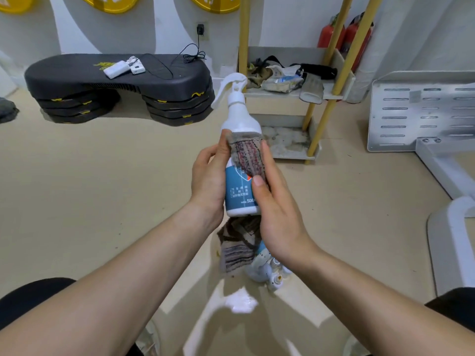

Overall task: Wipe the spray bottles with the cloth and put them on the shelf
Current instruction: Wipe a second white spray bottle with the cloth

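- The spray bottle [239, 116] is in the air above the floor [115, 191], upright and tipped slightly left, carried only by the two hands. The shelf [290, 155] stands beyond it, well apart.
- The left hand [208, 181] grasps the bottle's left side, with its fingers curled round behind the label.
- The right hand [277, 214] clamps the cloth [248, 155] against the bottle's right side, thumb pressing it onto the front. The rest of the cloth hangs loose below the bottle's base.
- The wipe looks under way and the shelving not yet done. Other bottles [270, 271] lie on the floor under the right hand (how many is unclear, as cloth and wrist hide part of them).
- The smooth plastic could slip through the left hand if the right rubs hard downward, since only the left truly holds it.
- The dangling cloth could drag across the bottles below and knock them about.
- The shelf's upper tier is crowded with clutter [282, 82] up to its front edge, so a bottle set there could topple off. The lower tier looks grimy and could soil a clean base.
- A finger straying up to the trigger head [232, 83] could fire a squirt.
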A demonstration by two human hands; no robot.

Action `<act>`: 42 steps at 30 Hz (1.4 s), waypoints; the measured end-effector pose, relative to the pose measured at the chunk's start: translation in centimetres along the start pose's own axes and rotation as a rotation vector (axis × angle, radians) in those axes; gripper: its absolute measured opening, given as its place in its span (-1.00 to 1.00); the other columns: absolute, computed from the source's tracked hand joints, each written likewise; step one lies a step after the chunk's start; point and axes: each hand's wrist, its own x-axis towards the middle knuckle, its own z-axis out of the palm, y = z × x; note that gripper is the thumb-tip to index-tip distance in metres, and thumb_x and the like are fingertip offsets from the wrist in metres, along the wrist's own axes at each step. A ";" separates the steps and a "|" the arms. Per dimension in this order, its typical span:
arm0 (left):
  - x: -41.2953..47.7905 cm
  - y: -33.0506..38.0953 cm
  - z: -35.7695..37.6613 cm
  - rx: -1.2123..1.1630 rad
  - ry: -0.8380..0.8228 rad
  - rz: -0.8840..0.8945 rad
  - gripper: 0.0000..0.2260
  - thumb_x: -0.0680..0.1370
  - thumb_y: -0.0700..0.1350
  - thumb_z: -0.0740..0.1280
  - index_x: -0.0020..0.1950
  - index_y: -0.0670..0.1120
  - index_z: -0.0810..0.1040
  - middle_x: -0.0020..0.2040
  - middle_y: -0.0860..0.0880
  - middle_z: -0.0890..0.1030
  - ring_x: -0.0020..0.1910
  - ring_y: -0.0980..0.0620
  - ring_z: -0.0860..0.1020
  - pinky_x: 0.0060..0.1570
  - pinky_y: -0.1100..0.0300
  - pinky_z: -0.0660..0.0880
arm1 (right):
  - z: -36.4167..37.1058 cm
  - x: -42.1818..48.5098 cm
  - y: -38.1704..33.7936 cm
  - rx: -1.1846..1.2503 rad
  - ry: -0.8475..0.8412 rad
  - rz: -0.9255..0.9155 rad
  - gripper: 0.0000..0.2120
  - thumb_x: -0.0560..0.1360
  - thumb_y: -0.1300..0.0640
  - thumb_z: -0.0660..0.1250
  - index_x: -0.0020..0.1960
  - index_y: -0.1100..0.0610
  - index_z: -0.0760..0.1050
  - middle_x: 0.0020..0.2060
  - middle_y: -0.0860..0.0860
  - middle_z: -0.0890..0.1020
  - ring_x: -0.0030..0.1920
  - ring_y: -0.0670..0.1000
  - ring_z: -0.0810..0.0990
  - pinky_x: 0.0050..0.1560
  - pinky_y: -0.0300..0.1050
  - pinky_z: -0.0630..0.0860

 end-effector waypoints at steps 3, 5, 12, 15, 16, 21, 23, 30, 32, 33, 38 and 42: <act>0.2 -0.1 -0.1 0.072 0.038 -0.001 -0.52 0.51 0.27 0.33 0.05 -0.16 0.62 -0.05 -0.13 0.70 -0.08 -0.08 0.67 0.07 -0.10 0.62 | -0.2 -0.7 -0.2 -0.245 -0.044 -0.071 -0.51 0.62 -0.10 0.03 0.51 -0.35 0.00 0.64 -0.15 -0.06 0.47 -0.48 -0.03 0.43 -0.39 0.08; -0.1 0.0 0.0 0.025 -0.007 -0.076 -0.65 0.65 0.14 0.24 0.08 -0.12 0.61 -0.04 -0.13 0.67 -0.11 -0.09 0.65 -0.02 -0.03 0.66 | -0.2 -1.1 0.0 -0.406 -0.080 -0.146 -0.50 0.64 -0.12 0.02 0.54 -0.32 -0.02 0.64 -0.13 -0.20 0.57 -0.28 -0.02 0.51 -0.19 0.16; -1.0 0.1 -0.1 0.126 -0.172 -0.037 -0.50 0.49 0.24 0.30 0.19 -0.11 0.65 0.08 -0.15 0.72 0.14 -0.19 0.66 0.21 -0.11 0.56 | -0.1 0.2 -0.8 -0.311 -0.051 -0.200 -0.46 0.65 -0.15 -0.02 0.59 -0.19 -0.08 0.64 -0.10 -0.22 0.61 -0.18 -0.11 0.56 -0.24 0.03; -2.2 -0.4 0.6 0.208 -0.186 0.020 -0.54 0.48 0.28 0.26 0.12 -0.02 0.66 0.03 -0.06 0.73 0.08 -0.11 0.69 0.18 -0.14 0.57 | -1.5 2.7 -1.1 -0.034 0.015 -0.048 -0.47 0.65 -0.18 0.01 0.59 -0.21 -0.02 0.63 -0.09 0.11 0.59 -0.20 0.07 0.57 -0.24 0.06; -2.5 -0.4 1.0 0.206 -0.209 0.021 -0.53 0.48 0.31 0.26 0.13 -0.01 0.66 0.05 -0.04 0.73 0.08 -0.08 0.69 0.20 -0.15 0.56 | -1.9 3.3 -1.0 0.103 0.048 0.031 -0.48 0.65 -0.18 0.04 0.59 -0.18 0.10 0.58 -0.09 0.26 0.55 -0.16 0.23 0.58 -0.11 0.15; -1.7 0.6 1.0 -0.007 -0.051 -0.068 -0.45 0.40 0.37 0.35 0.07 -0.07 0.68 0.05 -0.18 0.72 0.06 -0.20 0.69 0.23 -0.26 0.53 | -0.8 1.9 0.2 0.247 -0.047 0.181 -0.42 0.53 -0.37 0.09 0.53 -0.28 0.26 0.38 -0.26 0.51 0.39 -0.17 0.48 0.44 0.02 0.39; -0.8 1.2 0.2 -0.109 0.039 -0.118 -0.40 0.40 0.38 0.37 0.10 -0.11 0.66 0.05 -0.21 0.71 -0.01 -0.20 0.69 0.21 -0.22 0.55 | 0.1 -0.2 0.1 0.027 -0.144 0.002 -0.48 0.60 -0.29 0.00 0.56 -0.36 0.08 0.54 -0.34 0.25 0.51 -0.30 0.22 0.47 -0.18 0.24; -0.3 0.6 -0.2 -0.236 0.017 -0.186 -0.35 0.35 0.34 0.49 0.18 -0.17 0.66 0.11 -0.21 0.69 0.13 -0.22 0.66 0.23 -0.08 0.56 | 0.0 -0.5 0.4 -0.299 -0.198 -0.237 -0.48 0.64 -0.26 -0.04 0.57 -0.22 0.04 0.64 -0.04 -0.19 0.62 -0.14 -0.09 0.58 -0.19 0.03; -0.9 0.2 0.4 -0.151 -0.009 -0.156 -0.51 0.51 0.26 0.38 0.12 -0.15 0.69 0.07 -0.22 0.70 0.06 -0.22 0.67 0.13 -0.08 0.58 | -0.3 1.3 -0.3 -0.181 -0.146 -0.164 -0.54 0.66 -0.17 -0.03 0.55 -0.25 0.03 0.65 -0.09 -0.09 0.58 -0.29 -0.05 0.51 -0.37 0.01; -1.0 -0.1 0.6 -0.103 0.005 -0.151 -0.54 0.52 0.27 0.36 0.05 -0.12 0.70 0.04 -0.21 0.71 0.04 -0.25 0.67 0.10 -0.12 0.58 | -0.6 2.2 -0.7 -0.054 -0.126 -0.095 -0.56 0.67 -0.13 -0.01 0.53 -0.27 0.04 0.63 -0.14 0.04 0.55 -0.33 0.05 0.51 -0.39 0.06; -0.9 0.9 0.6 -0.238 0.008 -0.205 -0.33 0.41 0.37 0.39 0.26 -0.13 0.60 0.17 -0.26 0.67 0.15 -0.26 0.65 0.22 -0.26 0.54 | -0.8 3.1 -0.5 0.632 -0.092 0.484 -0.57 0.69 -0.10 0.11 0.44 0.07 0.48 0.25 0.09 0.65 0.22 0.13 0.65 0.19 0.06 0.61; -0.3 1.3 0.2 -0.170 0.119 -0.123 -0.33 0.41 0.42 0.36 0.14 -0.17 0.61 0.08 -0.24 0.69 0.08 -0.24 0.68 0.17 -0.24 0.57 | 0.4 1.5 0.2 0.606 -0.073 0.391 -0.61 0.69 0.02 0.13 0.49 0.00 0.42 0.39 -0.01 0.56 0.42 0.04 0.50 0.51 0.10 0.33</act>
